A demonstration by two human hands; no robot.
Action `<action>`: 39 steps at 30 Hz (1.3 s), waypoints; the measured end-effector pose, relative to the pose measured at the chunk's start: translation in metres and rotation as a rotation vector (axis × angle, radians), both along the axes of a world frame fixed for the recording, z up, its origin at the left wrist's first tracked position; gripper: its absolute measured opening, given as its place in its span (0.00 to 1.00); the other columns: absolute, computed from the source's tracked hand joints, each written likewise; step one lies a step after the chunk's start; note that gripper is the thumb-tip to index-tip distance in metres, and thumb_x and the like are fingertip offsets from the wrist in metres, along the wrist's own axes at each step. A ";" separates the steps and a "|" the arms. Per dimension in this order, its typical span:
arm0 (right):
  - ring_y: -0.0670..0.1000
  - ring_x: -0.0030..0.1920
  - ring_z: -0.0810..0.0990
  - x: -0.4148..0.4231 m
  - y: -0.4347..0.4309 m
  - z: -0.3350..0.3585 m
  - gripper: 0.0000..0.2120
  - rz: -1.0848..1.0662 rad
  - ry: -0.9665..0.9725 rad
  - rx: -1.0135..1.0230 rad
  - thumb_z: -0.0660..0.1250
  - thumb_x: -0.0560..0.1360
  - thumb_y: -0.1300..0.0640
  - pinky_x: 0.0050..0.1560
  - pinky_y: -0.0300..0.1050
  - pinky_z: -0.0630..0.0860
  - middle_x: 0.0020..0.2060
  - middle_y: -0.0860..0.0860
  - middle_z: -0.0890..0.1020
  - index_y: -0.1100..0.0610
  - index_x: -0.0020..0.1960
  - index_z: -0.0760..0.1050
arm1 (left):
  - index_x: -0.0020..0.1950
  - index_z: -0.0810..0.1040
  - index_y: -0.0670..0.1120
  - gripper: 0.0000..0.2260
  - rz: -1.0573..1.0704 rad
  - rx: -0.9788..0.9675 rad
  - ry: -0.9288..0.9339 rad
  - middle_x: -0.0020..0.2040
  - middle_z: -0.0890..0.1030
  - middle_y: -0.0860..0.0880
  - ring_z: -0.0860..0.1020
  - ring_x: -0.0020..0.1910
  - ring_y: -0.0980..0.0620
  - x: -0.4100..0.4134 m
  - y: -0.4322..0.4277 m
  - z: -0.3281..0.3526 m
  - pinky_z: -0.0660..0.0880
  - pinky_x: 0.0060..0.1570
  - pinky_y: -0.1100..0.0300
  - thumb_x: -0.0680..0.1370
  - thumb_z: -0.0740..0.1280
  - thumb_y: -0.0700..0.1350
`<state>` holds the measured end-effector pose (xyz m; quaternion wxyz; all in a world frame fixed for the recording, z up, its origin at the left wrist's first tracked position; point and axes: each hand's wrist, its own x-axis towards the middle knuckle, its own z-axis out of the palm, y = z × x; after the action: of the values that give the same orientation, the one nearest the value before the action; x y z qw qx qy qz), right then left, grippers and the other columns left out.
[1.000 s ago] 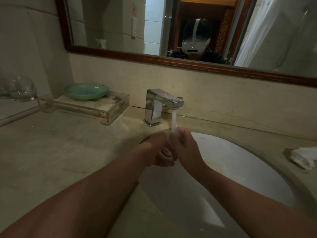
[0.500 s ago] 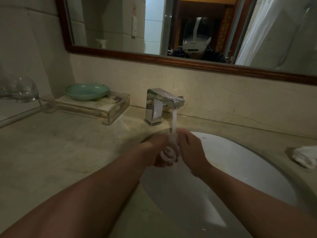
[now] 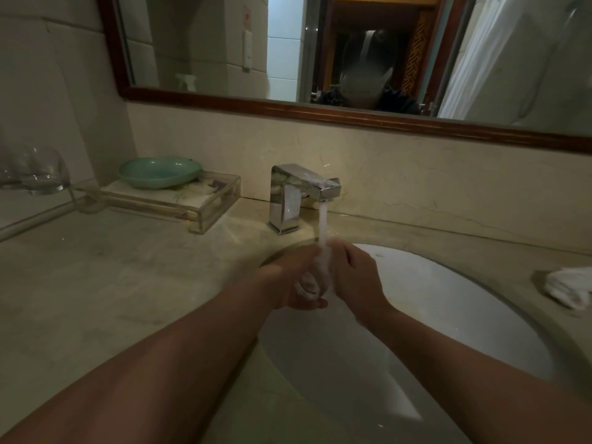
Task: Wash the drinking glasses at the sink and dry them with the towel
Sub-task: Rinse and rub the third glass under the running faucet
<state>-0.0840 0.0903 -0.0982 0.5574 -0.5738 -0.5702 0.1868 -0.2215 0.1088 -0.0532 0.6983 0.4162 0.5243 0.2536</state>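
Over the white sink (image 3: 448, 315), a clear drinking glass (image 3: 315, 282) is held between both hands under the water running from the chrome faucet (image 3: 298, 195). My left hand (image 3: 288, 283) grips the glass from the left and below. My right hand (image 3: 354, 277) curls round its right side. The stream falls onto the glass and blurs its outline. Another clear glass (image 3: 40, 174) stands on the far left. A crumpled white towel (image 3: 567, 288) lies on the counter at the right of the sink.
A green dish (image 3: 160, 171) sits on a clear acrylic tray (image 3: 205, 203) left of the faucet. The beige stone counter (image 3: 112, 283) spreads to the left of the sink. A wood-framed mirror (image 3: 320, 107) hangs on the wall behind.
Both hands stay under the stream with the glass and shift only slightly around it; the view has tilted a little.
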 end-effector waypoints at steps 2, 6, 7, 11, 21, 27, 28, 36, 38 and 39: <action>0.44 0.42 0.82 -0.001 -0.004 0.002 0.12 0.080 0.022 -0.002 0.60 0.84 0.52 0.36 0.35 0.77 0.45 0.49 0.84 0.55 0.59 0.80 | 0.52 0.79 0.36 0.23 -0.022 0.023 0.001 0.37 0.83 0.40 0.82 0.31 0.44 -0.002 0.003 0.000 0.76 0.22 0.62 0.84 0.60 0.56; 0.39 0.46 0.81 -0.007 -0.007 0.005 0.14 0.136 -0.094 0.096 0.72 0.78 0.53 0.40 0.30 0.76 0.47 0.42 0.81 0.51 0.60 0.73 | 0.54 0.83 0.39 0.20 0.027 -0.012 -0.012 0.40 0.84 0.41 0.83 0.35 0.44 -0.005 0.006 0.001 0.76 0.27 0.63 0.79 0.58 0.52; 0.38 0.44 0.81 -0.008 -0.006 0.006 0.14 0.121 -0.103 0.116 0.73 0.77 0.54 0.40 0.28 0.75 0.44 0.42 0.81 0.52 0.59 0.73 | 0.52 0.82 0.40 0.17 0.052 -0.043 -0.031 0.39 0.83 0.42 0.81 0.36 0.46 -0.004 0.007 0.001 0.74 0.26 0.64 0.79 0.59 0.50; 0.40 0.40 0.81 -0.006 -0.004 0.010 0.09 0.005 -0.055 0.137 0.62 0.83 0.54 0.39 0.32 0.74 0.41 0.46 0.84 0.55 0.56 0.80 | 0.47 0.80 0.40 0.14 -0.001 -0.020 -0.061 0.34 0.81 0.44 0.78 0.28 0.51 -0.002 0.003 0.005 0.73 0.25 0.66 0.81 0.58 0.47; 0.43 0.46 0.82 -0.003 -0.002 0.006 0.12 0.166 -0.003 -0.018 0.68 0.79 0.47 0.41 0.38 0.77 0.46 0.43 0.83 0.50 0.61 0.77 | 0.55 0.83 0.38 0.13 -0.030 0.109 0.052 0.40 0.84 0.40 0.84 0.34 0.43 -0.001 0.008 -0.002 0.82 0.58 0.43 0.81 0.64 0.45; 0.48 0.34 0.80 0.001 -0.005 0.014 0.11 0.072 0.035 0.007 0.62 0.83 0.52 0.31 0.41 0.76 0.38 0.51 0.84 0.54 0.53 0.82 | 0.50 0.82 0.42 0.26 -0.007 0.000 0.053 0.39 0.84 0.44 0.80 0.29 0.47 0.002 0.016 -0.006 0.76 0.30 0.61 0.77 0.60 0.65; 0.46 0.34 0.80 0.000 -0.009 0.017 0.10 0.172 0.065 -0.011 0.66 0.81 0.50 0.31 0.39 0.76 0.40 0.52 0.84 0.54 0.54 0.82 | 0.49 0.82 0.41 0.28 0.007 0.020 0.053 0.37 0.83 0.44 0.79 0.26 0.49 0.001 0.015 -0.006 0.75 0.28 0.62 0.79 0.58 0.65; 0.60 0.45 0.85 0.001 0.001 0.012 0.15 0.054 0.262 -0.196 0.59 0.84 0.48 0.40 0.57 0.85 0.43 0.55 0.85 0.54 0.52 0.83 | 0.63 0.78 0.38 0.16 -0.100 0.079 -0.024 0.48 0.84 0.38 0.84 0.39 0.43 0.003 0.005 -0.001 0.78 0.28 0.60 0.81 0.63 0.48; 0.56 0.49 0.85 0.004 -0.002 0.009 0.13 0.174 0.230 -0.188 0.63 0.82 0.46 0.44 0.56 0.85 0.47 0.53 0.86 0.53 0.56 0.81 | 0.65 0.79 0.38 0.20 -0.058 0.077 -0.040 0.52 0.84 0.37 0.84 0.45 0.40 0.000 0.007 -0.002 0.79 0.29 0.58 0.81 0.63 0.51; 0.52 0.50 0.85 0.004 -0.005 0.007 0.13 0.239 0.183 -0.172 0.67 0.80 0.46 0.44 0.49 0.84 0.48 0.51 0.85 0.53 0.58 0.79 | 0.63 0.80 0.38 0.20 -0.045 0.092 -0.038 0.49 0.85 0.38 0.85 0.44 0.40 -0.001 0.010 -0.005 0.82 0.34 0.55 0.82 0.61 0.53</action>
<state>-0.0800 0.0857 -0.0909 0.5295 -0.5281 -0.5633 0.3513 -0.2226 0.1189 -0.0580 0.6937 0.4548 0.4891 0.2695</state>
